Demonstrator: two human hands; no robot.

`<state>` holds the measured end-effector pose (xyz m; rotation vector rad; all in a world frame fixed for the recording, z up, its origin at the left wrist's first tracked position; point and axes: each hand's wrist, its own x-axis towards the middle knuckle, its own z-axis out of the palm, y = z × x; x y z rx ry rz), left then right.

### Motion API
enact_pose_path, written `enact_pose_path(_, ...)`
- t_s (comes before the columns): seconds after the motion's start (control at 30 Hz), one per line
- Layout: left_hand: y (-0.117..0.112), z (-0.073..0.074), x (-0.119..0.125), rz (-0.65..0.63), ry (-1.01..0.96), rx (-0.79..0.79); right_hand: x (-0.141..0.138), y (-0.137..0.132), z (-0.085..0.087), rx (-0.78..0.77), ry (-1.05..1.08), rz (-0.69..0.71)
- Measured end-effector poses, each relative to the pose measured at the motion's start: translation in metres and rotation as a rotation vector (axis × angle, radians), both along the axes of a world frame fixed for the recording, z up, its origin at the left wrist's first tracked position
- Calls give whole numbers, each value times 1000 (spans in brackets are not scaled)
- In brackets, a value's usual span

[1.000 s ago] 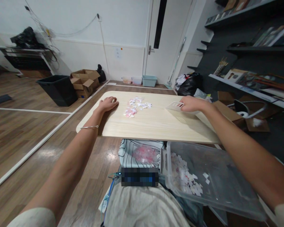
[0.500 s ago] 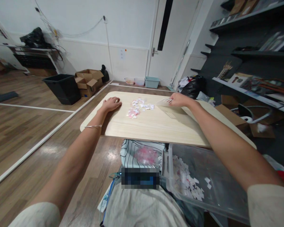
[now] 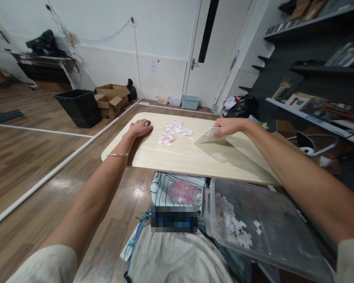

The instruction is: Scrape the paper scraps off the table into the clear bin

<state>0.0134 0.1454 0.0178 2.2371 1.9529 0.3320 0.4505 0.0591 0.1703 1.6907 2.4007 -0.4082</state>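
Note:
On the pale wooden table point(image 3: 177, 159), my right hand point(image 3: 230, 126) grips a thin white slotted plate point(image 3: 208, 135) by its right side. The plate is tilted, and its lower left edge is at or just above the tabletop. To its left lie scattered small white paper pieces point(image 3: 185, 131) and a pinkish cluster of pieces point(image 3: 167, 138). My left hand point(image 3: 141, 127) rests at the table's left side with nothing in it, fingers loosely bent and apart, left of the pieces.
Below the table's near edge, a clear plastic bin point(image 3: 277, 220) holds white pieces. Beside it sits a striped cloth bag point(image 3: 159, 188) with pink bits. A black trash bin point(image 3: 78, 110) and cardboard boxes point(image 3: 112, 98) stand on the floor at left. Dark shelves point(image 3: 312, 51) line the right.
My right hand has brought the slotted plate slightly nearer to me and tipped it more upright. My left hand stays in place on the table.

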Motion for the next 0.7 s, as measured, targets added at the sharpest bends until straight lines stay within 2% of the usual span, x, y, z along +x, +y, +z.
enact_pose_path(0.2,0,-1,0,-11,-25,0,-24,13,4,47,10,-103)
enact_pose_path(0.37,0,-1,-1,-10,-33,6,-38,23,1,41,-33,-73)
enact_pose_path(0.47,0,-2,-2,-17,-35,14,-32,22,1,30,-52,-25)
enact_pose_path(0.7,1,-3,-2,-10,-37,9,2,14,3,-85,-24,51)
